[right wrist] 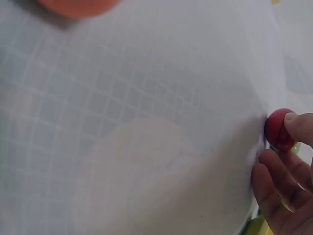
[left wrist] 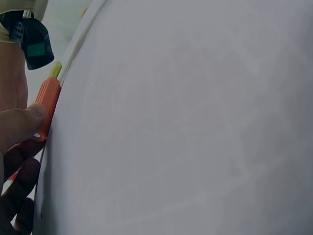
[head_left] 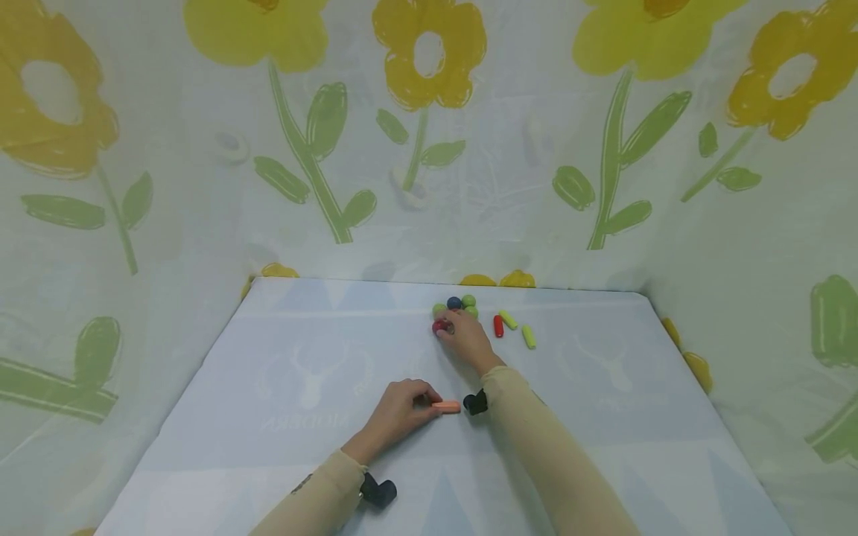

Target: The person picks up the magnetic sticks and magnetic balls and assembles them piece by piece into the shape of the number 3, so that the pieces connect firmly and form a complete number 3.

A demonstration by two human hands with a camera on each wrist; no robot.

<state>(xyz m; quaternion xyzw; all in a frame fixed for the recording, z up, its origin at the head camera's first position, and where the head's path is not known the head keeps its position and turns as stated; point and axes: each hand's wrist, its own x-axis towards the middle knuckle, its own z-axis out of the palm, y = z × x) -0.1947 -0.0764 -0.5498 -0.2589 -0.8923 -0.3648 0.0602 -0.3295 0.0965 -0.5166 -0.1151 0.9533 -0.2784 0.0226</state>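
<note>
In the head view my left hand (head_left: 402,406) pinches a small orange ribbed stick (head_left: 447,407) between thumb and fingers, low over the table. The left wrist view shows a small hole near one end of this orange stick (left wrist: 47,105). My right hand (head_left: 465,339) reaches farther forward and pinches a red ball (head_left: 439,326) at its edge. A seam line runs across the red ball (right wrist: 279,129) in the right wrist view. Just beyond those fingers sit a dark blue ball (head_left: 454,303) and several green balls (head_left: 469,300), partly hidden by the hand.
To the right of the balls lie a red stick (head_left: 498,326) and two yellow-green sticks (head_left: 508,319). A pale patterned cloth covers the table (head_left: 322,320). Flower-printed curtains (head_left: 496,179) hang around its back and sides. Black wrist cameras (head_left: 379,491) sit by both sleeves.
</note>
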